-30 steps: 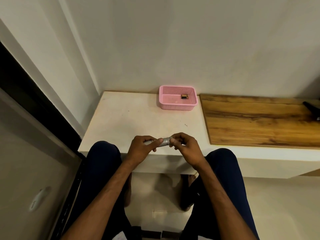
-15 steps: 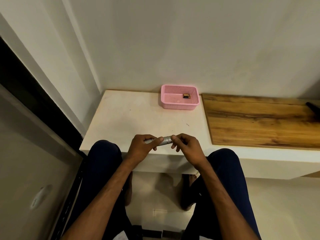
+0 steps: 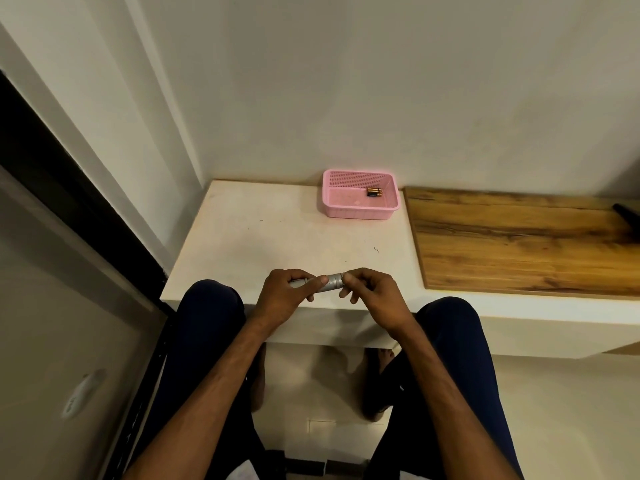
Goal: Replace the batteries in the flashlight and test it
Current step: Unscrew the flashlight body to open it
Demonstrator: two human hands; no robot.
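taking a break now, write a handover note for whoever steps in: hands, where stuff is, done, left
Left hand grips the flashlight by its body; right hand pinches its right end, over the near edge of the table.
Batteries lie in the pink basket at the back.
Done: cannot tell whether the swap is made.
Left: check which batteries are in, close the end, test the light.

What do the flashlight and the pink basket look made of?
The flashlight looks like metal: dull silver-grey sheen, though painted plastic is possible. The pink basket looks like moulded plastic: uniform colour, walls pierced by a fine grid of holes.
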